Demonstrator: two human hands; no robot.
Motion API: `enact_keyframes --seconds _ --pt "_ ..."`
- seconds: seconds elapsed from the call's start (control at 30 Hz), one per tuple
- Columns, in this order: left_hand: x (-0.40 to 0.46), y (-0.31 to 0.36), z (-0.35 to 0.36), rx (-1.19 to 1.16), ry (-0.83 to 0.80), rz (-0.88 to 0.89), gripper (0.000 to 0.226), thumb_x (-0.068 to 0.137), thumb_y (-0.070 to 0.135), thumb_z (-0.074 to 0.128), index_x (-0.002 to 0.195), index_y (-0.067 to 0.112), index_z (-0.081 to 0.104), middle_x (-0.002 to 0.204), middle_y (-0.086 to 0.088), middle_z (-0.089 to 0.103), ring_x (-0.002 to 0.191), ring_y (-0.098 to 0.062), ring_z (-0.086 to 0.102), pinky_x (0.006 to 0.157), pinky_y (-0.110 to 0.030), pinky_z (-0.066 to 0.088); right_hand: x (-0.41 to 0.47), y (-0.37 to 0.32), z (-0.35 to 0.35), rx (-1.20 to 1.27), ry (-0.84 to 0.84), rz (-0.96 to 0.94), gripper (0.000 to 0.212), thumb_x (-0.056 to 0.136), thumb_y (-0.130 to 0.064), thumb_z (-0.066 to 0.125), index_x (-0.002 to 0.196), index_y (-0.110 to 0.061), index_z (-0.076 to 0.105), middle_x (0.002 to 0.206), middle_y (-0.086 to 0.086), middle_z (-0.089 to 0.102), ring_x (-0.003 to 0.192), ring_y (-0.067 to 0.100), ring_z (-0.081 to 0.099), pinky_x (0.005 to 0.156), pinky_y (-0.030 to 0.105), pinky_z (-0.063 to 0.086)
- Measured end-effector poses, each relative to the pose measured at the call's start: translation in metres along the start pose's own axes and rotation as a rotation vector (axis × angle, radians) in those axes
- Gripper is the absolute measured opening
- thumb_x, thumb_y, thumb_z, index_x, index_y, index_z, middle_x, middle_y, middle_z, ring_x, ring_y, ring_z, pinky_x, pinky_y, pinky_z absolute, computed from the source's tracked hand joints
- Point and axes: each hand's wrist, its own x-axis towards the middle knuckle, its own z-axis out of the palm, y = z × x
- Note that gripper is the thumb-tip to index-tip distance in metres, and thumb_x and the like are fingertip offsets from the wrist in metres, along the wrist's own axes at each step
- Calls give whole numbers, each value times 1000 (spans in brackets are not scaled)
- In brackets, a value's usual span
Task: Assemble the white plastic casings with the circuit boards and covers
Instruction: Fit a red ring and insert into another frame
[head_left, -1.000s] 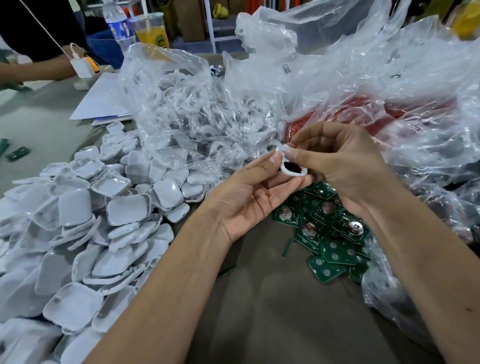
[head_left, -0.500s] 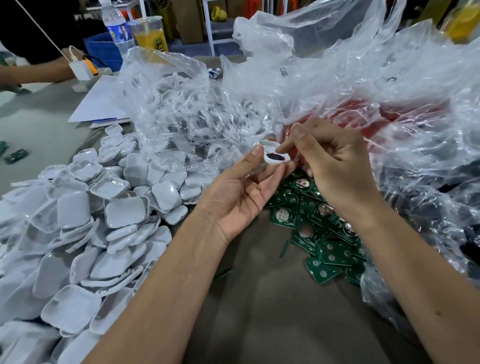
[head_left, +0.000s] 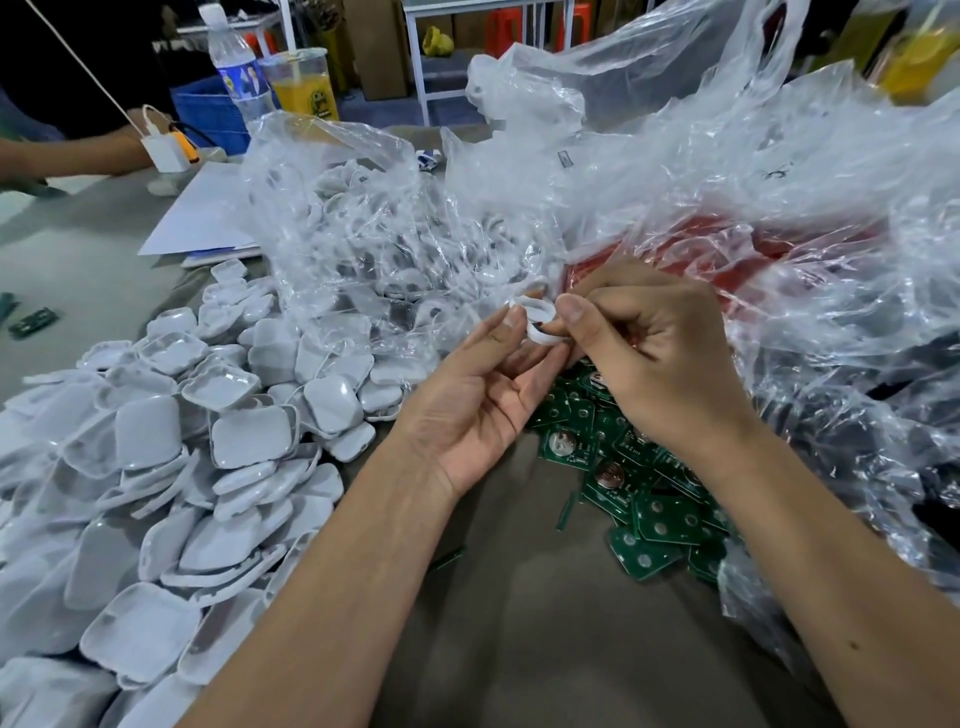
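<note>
A crinkled clear plastic bag (head_left: 363, 249) at twelve o'clock holds white parts, blurred by its folds. Both hands' grip pinches a small white plastic casing (head_left: 535, 325): left hand (head_left: 478, 405), right hand (head_left: 649, 358). Green circuit boards (head_left: 649, 499) lie beneath on the worktop (head_left: 519, 623).

Small assembly workshop, bench heaped with white casings (head_left: 249, 441), green circuit boards (head_left: 660, 519), bulk plastic bags (head_left: 727, 171) (parts stocked loose)

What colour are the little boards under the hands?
Green circuit boards, clearest in the head view.
</note>
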Motion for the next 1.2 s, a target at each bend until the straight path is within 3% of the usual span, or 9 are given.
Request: enact_keyframes --seconds 0.2,0.37,0.7,0.9,1.07,1.13,1.2 --pt "-1 -1 2 0 23 10 19 83 8 67 101 2 66 90 -19 73 76 -23 76 66 -27 63 -3 -3 2 -29 40 -53 13 98 -15 70 96 -8 81 87 -7 75 83 5 71 74 27 56" --pt "-1 -1 3 15 24 20 29 88 8 65 116 3 62 96 -19 72 80 -24 77 72 -27 64 -3 0 0 38 21 46 16 101 -16 66 109 -13 79 99 -6 77 91 11 75 76 40 62" --pt "-1 -1 2 4 -10 39 14 90 7 64 103 2 68 97 -19 73 82 -25 77 69 -27 63 -4 -1 0 84 37 55 15 100 -8 66 109 -10 78 99 -1 77 91 14 76 75 45 63" --pt "-1 -2 2 24 -10 43 14 92 4 63 105 3 67 95 -21 73 81 -27 77 69 -28 64 -4 -2 2 126 21 127 16 101 -8 64 104 -14 78 93 -9 78 85 6 77 69 38 65" --pt "-1 -4 4 63 -2 28 16 90 2 65 84 6 79 100 -27 69 85 -35 76 71 -30 64 -3 0 1 244 64 232 17 102 -8 63 100 -16 78 80 -2 77 76 14 77 62 24 60" --pt "-1 -4 4 48 1 28 13 90 3 65 88 5 78 107 -30 68 89 -38 76 70 -30 64 -3 -1 0 232 75 237 15 102 -8 63 100 -12 77 79 0 76 75 15 76 60 18 55" --pt "-2 -4 5 38 -6 29 14 90 5 65 102 2 72 112 -30 69 89 -39 76 70 -30 64 -2 -3 -3 180 122 179 14 102 -8 62 101 -9 76 80 -1 76 75 15 75 59 23 57"
